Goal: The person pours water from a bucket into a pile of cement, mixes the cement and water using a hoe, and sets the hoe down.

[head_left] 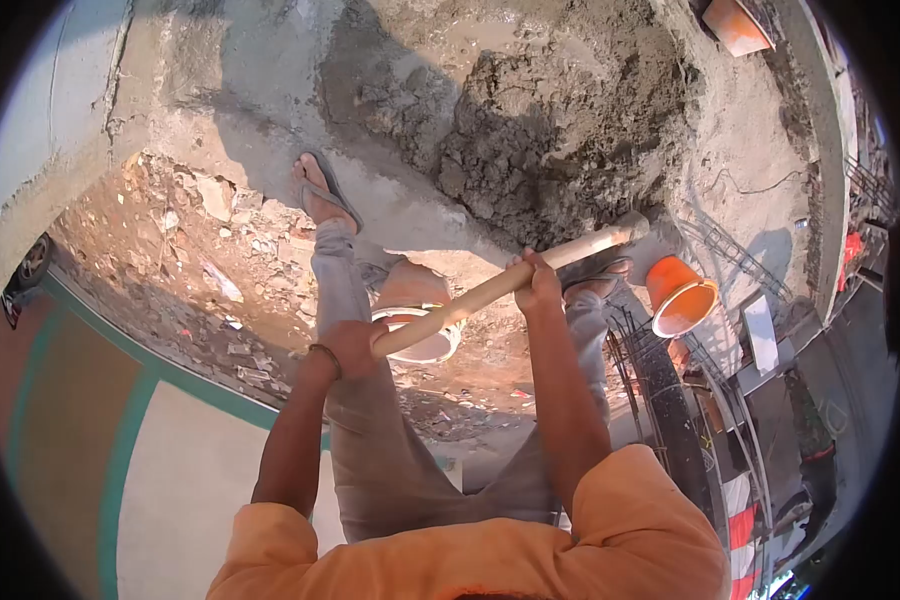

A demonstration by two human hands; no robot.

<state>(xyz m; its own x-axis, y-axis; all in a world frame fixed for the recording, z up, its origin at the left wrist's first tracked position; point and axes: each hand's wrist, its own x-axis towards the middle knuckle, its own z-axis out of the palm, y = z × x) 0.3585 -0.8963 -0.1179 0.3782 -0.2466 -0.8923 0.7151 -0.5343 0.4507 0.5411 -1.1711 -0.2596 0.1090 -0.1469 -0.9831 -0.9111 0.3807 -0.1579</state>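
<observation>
Both hands grip the thick, pale wooden handle of a hoe (470,300), which slants up to the right across my legs. My left hand (350,349) is closed round its lower end, near my left knee. Farther up the shaft, my right hand (539,284) wraps around it. The mortar-coated far end rests by the right edge of a heap of wet grey mortar (530,130); its blade cannot be made out clearly. My sandalled left foot (320,190) stands beside the heap. Part of my right foot (600,275) shows beyond the handle.
An orange bucket (660,275) lies tilted right of my right foot. A white-rimmed bucket (455,345) stands below the ledge, between my legs. Another orange container (738,25) is at the upper right. Rubble (210,260) covers lower ground at left; steel bars (660,380) stick out at right.
</observation>
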